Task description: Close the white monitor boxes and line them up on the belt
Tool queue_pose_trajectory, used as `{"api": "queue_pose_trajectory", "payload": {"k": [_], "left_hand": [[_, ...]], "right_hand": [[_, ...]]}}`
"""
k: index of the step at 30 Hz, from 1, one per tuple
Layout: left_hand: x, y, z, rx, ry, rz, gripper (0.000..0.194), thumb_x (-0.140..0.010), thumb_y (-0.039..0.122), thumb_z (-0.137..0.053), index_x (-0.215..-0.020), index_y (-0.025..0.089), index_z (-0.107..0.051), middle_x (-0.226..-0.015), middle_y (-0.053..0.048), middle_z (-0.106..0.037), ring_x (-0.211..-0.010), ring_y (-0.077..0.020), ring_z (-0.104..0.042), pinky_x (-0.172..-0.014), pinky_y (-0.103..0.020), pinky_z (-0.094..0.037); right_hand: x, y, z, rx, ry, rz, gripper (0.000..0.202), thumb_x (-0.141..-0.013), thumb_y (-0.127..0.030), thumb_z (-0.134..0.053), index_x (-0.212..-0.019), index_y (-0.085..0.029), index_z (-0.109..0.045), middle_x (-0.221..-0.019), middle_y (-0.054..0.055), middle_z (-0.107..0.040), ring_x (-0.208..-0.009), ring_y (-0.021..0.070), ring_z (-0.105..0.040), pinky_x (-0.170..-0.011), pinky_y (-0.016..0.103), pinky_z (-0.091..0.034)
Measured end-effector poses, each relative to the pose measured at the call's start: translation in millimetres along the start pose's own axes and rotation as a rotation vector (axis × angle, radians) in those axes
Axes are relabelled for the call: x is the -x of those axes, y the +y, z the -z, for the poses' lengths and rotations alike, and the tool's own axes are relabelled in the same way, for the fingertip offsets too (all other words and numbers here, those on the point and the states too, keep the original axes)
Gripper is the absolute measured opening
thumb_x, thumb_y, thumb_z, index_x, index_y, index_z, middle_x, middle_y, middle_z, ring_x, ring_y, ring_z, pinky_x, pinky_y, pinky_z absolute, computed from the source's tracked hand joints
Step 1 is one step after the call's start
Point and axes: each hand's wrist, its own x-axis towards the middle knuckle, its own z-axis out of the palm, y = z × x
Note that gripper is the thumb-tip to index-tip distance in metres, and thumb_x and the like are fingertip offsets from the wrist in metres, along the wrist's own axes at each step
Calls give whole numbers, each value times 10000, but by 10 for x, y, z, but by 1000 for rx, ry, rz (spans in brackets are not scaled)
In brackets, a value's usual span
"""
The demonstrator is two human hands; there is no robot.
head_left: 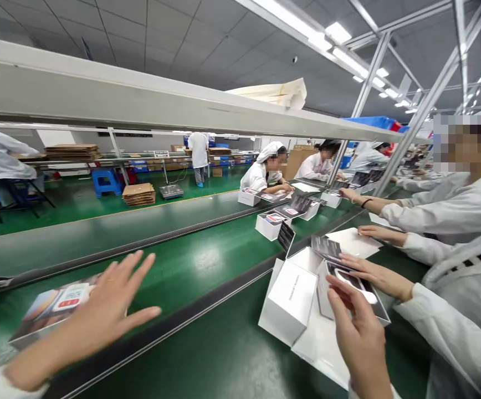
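My left hand (111, 299) reaches out over the green belt with its fingers spread, holding nothing. Below and behind it lies a printed box (53, 307) with a red and white picture on top, partly covered by my wrist and forearm. My right hand (361, 332) is at an open white box (292, 302), its thumb and fingers closed at the edge of the box's inner tray (326, 291). A white item (359, 285) lies in that tray. A co-worker's hand (377, 271) rests on the far side of the same box.
More open white boxes (271, 224) stand farther along the green belt (207, 257). A white sheet (352, 244) lies under another worker's hand at the right. A beam (141, 91) crosses overhead. Several people in white work along the line. Flat cardboard (138, 195) is stacked on the floor.
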Motion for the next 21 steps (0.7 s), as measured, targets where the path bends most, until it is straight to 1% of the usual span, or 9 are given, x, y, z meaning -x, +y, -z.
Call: {"api": "queue_pose_trajectory", "payload": {"k": [2, 4, 5, 7, 9, 12, 15, 18, 21], "left_hand": [[-120, 650, -93, 148, -14, -47, 841, -896, 623, -542, -1564, 327, -126, -1611, -100, -197, -1435, -415, -252, -1081, -626, -331], [-255, 1304, -259, 339, -117, -156, 833, -917, 609, -529, -1567, 258, -145, -1590, -137, -249, -1440, -372, -268, -1107, -584, -334], [-322, 1601, -366, 430, -159, -170, 856, -909, 610, -544, -1566, 222, -155, -1581, -155, -266, -1437, -362, -281, -1114, -567, -340], [-440, 2102, -592, 595, -192, -137, 852, -905, 545, -589, -1555, 166, -189, -1550, -189, -326, -1409, -341, -352, -1107, -517, -380], [-520, 2461, -771, 718, -147, -57, 803, -872, 418, -671, -1523, 177, -269, -1469, -182, -457, -1329, -320, -473, -1069, -484, -441], [-547, 2754, -830, 812, 1, -73, 746, -823, 287, -734, -1466, 237, -360, -1371, -135, -545, -1238, -290, -552, -1035, -442, -487], [-504, 2825, -677, 754, 117, -214, 719, -842, 224, -714, -1465, 232, -356, -1406, -144, -493, -1294, -293, -492, -1075, -454, -455], [-445, 2792, -534, 642, 170, -314, 683, -857, 190, -691, -1457, 246, -370, -1398, -151, -489, -1314, -317, -463, -1072, -523, -439], [-367, 2779, -561, 541, 163, -380, 637, -851, 197, -706, -1421, 223, -423, -1348, -165, -527, -1271, -334, -499, -1059, -565, -431]], "right_hand": [[-209, 269, -2, -53, -64, -142, 519, -802, -573, -616, -1194, -234, -646, -1267, 88, -623, -1170, 290, -562, -1033, 440, -417], [-315, 451, -118, -116, -150, -213, 581, -772, -598, -628, -1215, -222, -634, -1304, 85, -602, -1204, 284, -543, -1031, 409, -423], [-335, 510, -188, -137, -179, -232, 590, -752, -601, -643, -1201, -217, -645, -1285, 82, -614, -1186, 280, -554, -1011, 396, -440], [-334, 585, -301, -162, -231, -257, 595, -709, -593, -683, -1162, -207, -670, -1181, 76, -664, -1081, 271, -607, -927, 376, -492], [-309, 626, -342, -188, -267, -267, 604, -679, -575, -716, -1148, -198, -678, -1038, 66, -700, -933, 253, -646, -809, 352, -531], [-262, 639, -286, -237, -239, -293, 635, -682, -574, -723, -1185, -194, -644, -953, 56, -703, -795, 225, -648, -668, 313, -534], [-187, 600, -212, -286, -181, -322, 640, -715, -601, -701, -1213, -214, -598, -1040, 62, -697, -821, 222, -652, -640, 290, -532], [-52, 602, -220, -341, -190, -302, 619, -747, -606, -681, -1225, -226, -584, -1196, 73, -665, -1006, 249, -647, -788, 315, -551], [142, 721, -278, -358, -231, -300, 601, -773, -623, -652, -1223, -228, -604, -1292, 73, -626, -1173, 267, -591, -987, 372, -495]]}}
